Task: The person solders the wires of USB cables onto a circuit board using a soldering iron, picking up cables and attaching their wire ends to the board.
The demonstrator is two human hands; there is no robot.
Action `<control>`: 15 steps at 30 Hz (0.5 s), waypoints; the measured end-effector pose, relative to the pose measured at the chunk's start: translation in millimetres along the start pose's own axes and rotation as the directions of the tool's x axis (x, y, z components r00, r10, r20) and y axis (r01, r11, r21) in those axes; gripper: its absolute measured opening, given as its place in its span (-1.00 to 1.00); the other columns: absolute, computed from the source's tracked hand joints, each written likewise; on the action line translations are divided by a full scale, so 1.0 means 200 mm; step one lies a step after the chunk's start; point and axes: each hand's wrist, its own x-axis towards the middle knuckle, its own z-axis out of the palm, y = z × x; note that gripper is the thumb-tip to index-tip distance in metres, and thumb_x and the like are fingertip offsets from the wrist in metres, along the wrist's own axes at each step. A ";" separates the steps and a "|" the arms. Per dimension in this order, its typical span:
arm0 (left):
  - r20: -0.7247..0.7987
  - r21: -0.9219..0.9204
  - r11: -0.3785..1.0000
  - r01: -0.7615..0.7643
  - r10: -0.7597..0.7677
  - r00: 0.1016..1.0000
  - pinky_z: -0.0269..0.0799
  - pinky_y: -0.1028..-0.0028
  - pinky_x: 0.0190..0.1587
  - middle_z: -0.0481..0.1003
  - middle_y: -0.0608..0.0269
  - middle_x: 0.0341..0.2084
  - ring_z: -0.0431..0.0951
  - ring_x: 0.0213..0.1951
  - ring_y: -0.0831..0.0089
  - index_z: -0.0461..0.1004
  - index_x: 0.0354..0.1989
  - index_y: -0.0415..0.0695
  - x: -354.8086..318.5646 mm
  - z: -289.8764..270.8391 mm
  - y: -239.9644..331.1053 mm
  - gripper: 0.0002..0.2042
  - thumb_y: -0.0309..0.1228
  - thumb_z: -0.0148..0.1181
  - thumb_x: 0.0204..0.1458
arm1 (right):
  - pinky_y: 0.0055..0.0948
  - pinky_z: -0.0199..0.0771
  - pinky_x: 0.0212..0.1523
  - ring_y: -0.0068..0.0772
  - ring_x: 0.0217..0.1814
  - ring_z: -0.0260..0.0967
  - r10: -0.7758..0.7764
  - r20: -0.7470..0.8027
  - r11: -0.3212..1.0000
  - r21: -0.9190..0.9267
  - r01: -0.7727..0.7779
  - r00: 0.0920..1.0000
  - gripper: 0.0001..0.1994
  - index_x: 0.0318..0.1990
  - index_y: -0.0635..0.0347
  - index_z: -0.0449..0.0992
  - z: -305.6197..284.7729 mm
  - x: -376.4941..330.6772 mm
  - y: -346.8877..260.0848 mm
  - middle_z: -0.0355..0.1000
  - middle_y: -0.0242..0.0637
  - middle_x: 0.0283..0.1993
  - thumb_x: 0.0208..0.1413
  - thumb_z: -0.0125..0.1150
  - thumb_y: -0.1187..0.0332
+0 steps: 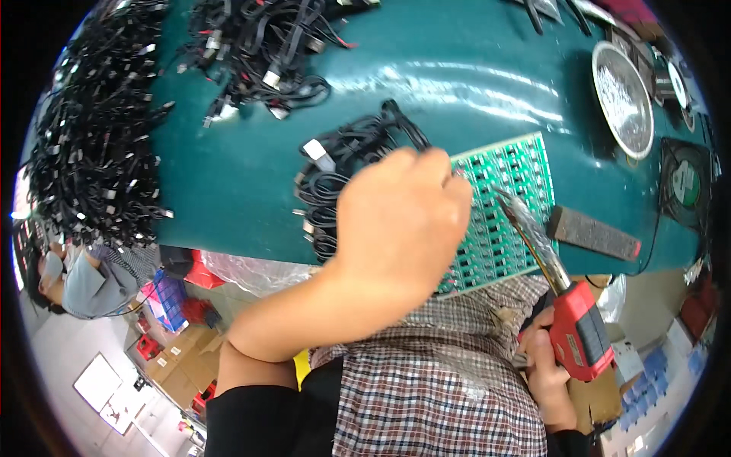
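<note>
My left hand [403, 228] is closed over the left edge of a green circuit board panel [506, 198] covered with rows of small parts. A black cable [407, 126] runs up into its fingers from a bundle of black cables [327, 190] beside it; the fingertips themselves are hidden. My right hand [544, 373], low at the right, grips a red and black soldering gun [582, 331]. Its metal barrel slants up and left, and the tip is over the middle of the board. The board lies at the table's near edge.
On the green table [228, 167], a large heap of black cables [99, 129] lies at left and another pile [266, 46] at the back. A dark grey block [594, 232] sits right of the board. Beyond it are a round metal-rimmed dish [623, 99] and a fan [685, 183].
</note>
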 end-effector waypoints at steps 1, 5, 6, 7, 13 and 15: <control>0.021 0.030 1.000 -0.007 0.007 1.000 0.50 0.28 -0.30 0.50 0.27 -0.40 0.58 -0.37 0.23 0.62 -0.36 -0.06 -0.01 -0.02 0.01 -0.84 -0.42 0.48 -0.11 | -0.49 0.30 -0.43 -0.55 -0.47 0.26 0.018 0.005 0.996 0.084 -0.018 1.000 -0.86 -0.06 0.32 0.42 -0.01 0.00 0.02 0.38 -0.33 -0.30 0.29 0.10 0.48; 0.029 -0.056 0.986 0.159 -0.158 0.987 0.50 0.32 -0.40 0.53 0.24 -0.34 0.60 -0.44 0.24 0.59 -0.28 -0.11 -0.08 -0.13 0.09 -0.75 -0.30 0.52 -0.02 | -0.54 0.27 -0.48 -0.59 -0.52 0.22 0.109 -0.141 0.979 0.186 -0.082 0.984 -0.68 0.16 0.38 0.36 -0.02 -0.01 0.03 0.40 -0.27 -0.20 0.32 0.15 0.45; 0.017 -0.044 0.987 0.158 -0.157 0.987 0.50 0.32 -0.40 0.53 0.24 -0.34 0.60 -0.44 0.24 0.59 -0.28 -0.11 -0.08 -0.16 0.08 -0.75 -0.30 0.52 -0.02 | -0.54 0.28 -0.47 -0.59 -0.52 0.22 0.085 -0.140 0.981 0.186 -0.058 0.987 -0.68 0.16 0.38 0.36 -0.03 0.00 0.06 0.42 -0.25 -0.19 0.33 0.14 0.45; -0.010 -0.040 0.988 0.151 -0.151 0.988 0.50 0.33 -0.41 0.54 0.23 -0.36 0.60 -0.44 0.25 0.59 -0.27 -0.12 -0.08 -0.20 0.06 -0.77 -0.33 0.51 0.00 | -0.54 0.28 -0.47 -0.59 -0.52 0.22 0.072 -0.137 0.981 0.191 -0.045 0.988 -0.68 0.16 0.38 0.36 -0.01 0.01 0.08 0.42 -0.25 -0.19 0.33 0.14 0.45; -0.428 0.164 0.943 0.289 -0.196 0.882 0.51 0.33 -0.30 0.56 0.22 -0.39 0.61 -0.38 0.28 0.59 -0.25 -0.16 0.04 -0.27 -0.34 -0.85 -0.49 0.44 0.04 | -0.53 0.29 -0.45 -0.59 -0.50 0.25 -0.027 -0.216 0.974 0.216 0.074 0.976 -0.71 0.14 0.38 0.36 0.02 0.01 0.12 0.42 -0.24 -0.20 0.34 0.12 0.45; -0.406 0.205 0.929 0.309 -0.207 0.890 0.51 0.28 -0.25 0.54 0.22 -0.35 0.60 -0.31 0.23 0.61 -0.25 -0.11 0.04 -0.27 -0.45 -0.84 -0.49 0.44 0.00 | -0.52 0.30 -0.45 -0.59 -0.50 0.26 -0.057 -0.214 0.978 0.186 0.098 0.975 -0.71 0.14 0.38 0.36 0.02 0.02 0.14 0.43 -0.22 -0.20 0.34 0.12 0.46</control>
